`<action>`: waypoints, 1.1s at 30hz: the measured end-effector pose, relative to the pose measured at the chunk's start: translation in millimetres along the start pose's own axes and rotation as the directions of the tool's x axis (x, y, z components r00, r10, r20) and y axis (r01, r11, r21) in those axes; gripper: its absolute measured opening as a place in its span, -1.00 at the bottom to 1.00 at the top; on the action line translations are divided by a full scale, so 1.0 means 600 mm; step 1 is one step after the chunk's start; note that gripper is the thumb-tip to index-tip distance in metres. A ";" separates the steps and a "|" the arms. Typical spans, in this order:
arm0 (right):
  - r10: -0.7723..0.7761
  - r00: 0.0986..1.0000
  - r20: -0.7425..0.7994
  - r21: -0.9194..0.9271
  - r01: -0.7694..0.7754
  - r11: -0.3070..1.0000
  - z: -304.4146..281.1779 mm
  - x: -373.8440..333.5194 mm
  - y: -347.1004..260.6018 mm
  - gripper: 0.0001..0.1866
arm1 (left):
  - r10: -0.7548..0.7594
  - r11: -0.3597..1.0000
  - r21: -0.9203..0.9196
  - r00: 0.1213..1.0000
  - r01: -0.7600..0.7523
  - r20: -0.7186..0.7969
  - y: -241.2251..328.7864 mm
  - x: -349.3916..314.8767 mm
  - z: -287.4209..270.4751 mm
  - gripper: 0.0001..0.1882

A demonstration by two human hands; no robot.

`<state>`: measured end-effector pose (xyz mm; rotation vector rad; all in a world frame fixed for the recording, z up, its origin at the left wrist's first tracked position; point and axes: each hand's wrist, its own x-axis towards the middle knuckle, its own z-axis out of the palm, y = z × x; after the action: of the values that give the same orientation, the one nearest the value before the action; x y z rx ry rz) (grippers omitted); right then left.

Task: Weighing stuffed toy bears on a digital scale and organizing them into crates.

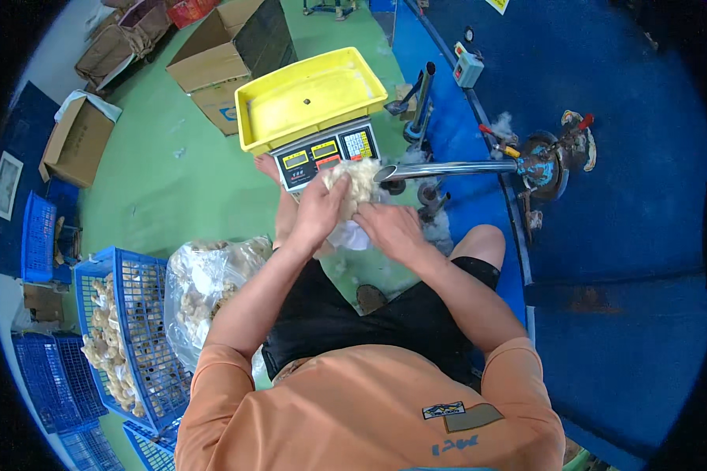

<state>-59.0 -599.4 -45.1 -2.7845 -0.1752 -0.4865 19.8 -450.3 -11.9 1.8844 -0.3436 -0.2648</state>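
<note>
A fluffy cream-coloured plush piece (359, 182) is held between my two hands at the open end of a shiny metal tube (456, 168). My left hand (320, 208) grips its left side, thumb on top. Below the tube, my right hand (391, 229) pinches its lower right edge, fingers bent. I cannot tell whether the tube's tip is inside the plush or just beside it. Something white (350, 235) shows under the hands. Just beyond them stands a digital scale (297, 177) bearing a shallow yellow tray (258, 129).
The tube comes out of a large blue machine (605, 235) on the right, with a valve fitting (543, 166). At left are a blue crate (145, 330) of plush pieces and a clear plastic bag (204, 286) of more. Cardboard boxes (212, 67) stand on the green floor (145, 177).
</note>
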 end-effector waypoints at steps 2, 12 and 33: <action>-0.013 0.992 -0.125 0.080 0.023 0.997 -0.015 0.006 -0.002 -0.80 | -0.048 0.984 -0.168 0.999 0.051 0.023 -0.005 0.023 -0.007 -0.68; -0.030 0.999 -0.045 0.050 0.032 0.998 0.007 0.005 0.018 -0.85 | -0.046 0.998 0.048 0.998 0.044 0.039 0.044 0.005 0.004 -0.73; 0.181 0.899 -0.399 0.104 -0.152 0.983 -0.033 0.021 0.034 -0.90 | 0.261 0.887 0.271 0.890 -0.374 0.374 0.102 0.137 0.079 -0.80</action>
<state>-50.0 -624.3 -28.6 -2.5299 0.1381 -0.9782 73.3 -541.2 29.3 2.0764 -0.9771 -0.3086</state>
